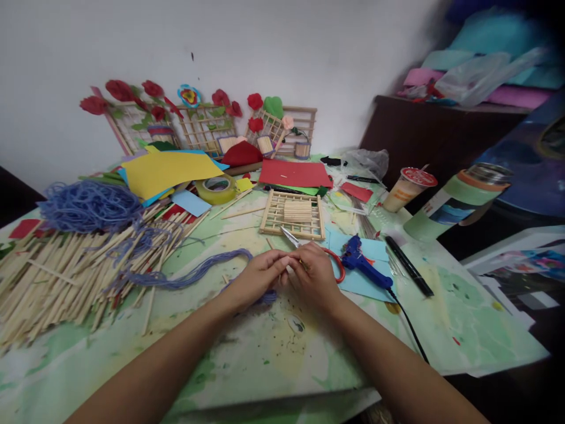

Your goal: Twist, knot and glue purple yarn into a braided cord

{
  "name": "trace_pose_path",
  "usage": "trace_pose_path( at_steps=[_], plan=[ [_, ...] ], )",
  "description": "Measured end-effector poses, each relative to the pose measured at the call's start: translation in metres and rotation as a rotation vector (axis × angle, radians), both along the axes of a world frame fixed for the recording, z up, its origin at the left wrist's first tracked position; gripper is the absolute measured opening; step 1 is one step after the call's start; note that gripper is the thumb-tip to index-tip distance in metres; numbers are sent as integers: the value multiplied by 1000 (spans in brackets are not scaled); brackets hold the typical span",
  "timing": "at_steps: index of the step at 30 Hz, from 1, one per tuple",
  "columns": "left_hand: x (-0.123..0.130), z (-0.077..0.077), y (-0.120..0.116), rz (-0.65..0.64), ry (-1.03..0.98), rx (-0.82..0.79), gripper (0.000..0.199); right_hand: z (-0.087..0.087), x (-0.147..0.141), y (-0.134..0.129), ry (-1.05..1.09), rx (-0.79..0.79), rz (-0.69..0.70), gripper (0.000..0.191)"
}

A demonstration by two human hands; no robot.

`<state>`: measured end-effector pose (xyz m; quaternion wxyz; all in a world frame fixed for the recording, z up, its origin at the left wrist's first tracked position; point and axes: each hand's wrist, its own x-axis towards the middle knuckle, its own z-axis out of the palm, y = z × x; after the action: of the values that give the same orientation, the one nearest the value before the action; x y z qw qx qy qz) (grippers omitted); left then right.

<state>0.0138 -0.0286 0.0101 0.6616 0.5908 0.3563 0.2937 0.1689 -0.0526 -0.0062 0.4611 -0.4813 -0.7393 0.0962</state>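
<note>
My left hand (263,272) and my right hand (314,272) meet at the fingertips above the table, both closed in a pinch. Whatever is between the fingers is too small or hidden to make out. Purple yarn (194,274) runs from the left to beneath my left hand. Behind my right hand lie scissors (291,237), blades pointing away and red handle partly covered. Just beyond them is a small wooden stick lattice (273,213) with a stick panel (297,211) on it. A blue glue gun (364,263) rests on light blue paper (353,285) to the right.
Many wooden sticks (57,288) and a yarn heap (90,205) cover the left. Tape (216,188), yellow paper (172,171) and red paper (295,174) lie farther back. A black marker (409,266), drink cup (408,188) and green bottle (454,203) stand or lie at right.
</note>
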Motion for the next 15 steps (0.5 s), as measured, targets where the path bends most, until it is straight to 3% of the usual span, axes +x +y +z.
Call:
trace_pose_path(
  at_steps=[4, 7, 9, 11, 15],
  plan=[
    [-2, 6, 0, 73, -8, 25, 38, -2, -1, 0, 165, -15, -27, 19],
    [-3, 5, 2, 237, -132, 63, 42, -3, 0, 3, 454, -140, -11, 32],
    [-3, 4, 6, 379, -222, 80, 36, 0, 1, 5, 696, -289, 113, 54],
    [-4, 3, 8, 483, -288, 71, 25, 7, 1, 3, 891, -455, 322, 78],
    [-3, 1, 7, 513, -361, 76, 18, 22, -6, -4, 1076, -667, 650, 99]
  ],
)
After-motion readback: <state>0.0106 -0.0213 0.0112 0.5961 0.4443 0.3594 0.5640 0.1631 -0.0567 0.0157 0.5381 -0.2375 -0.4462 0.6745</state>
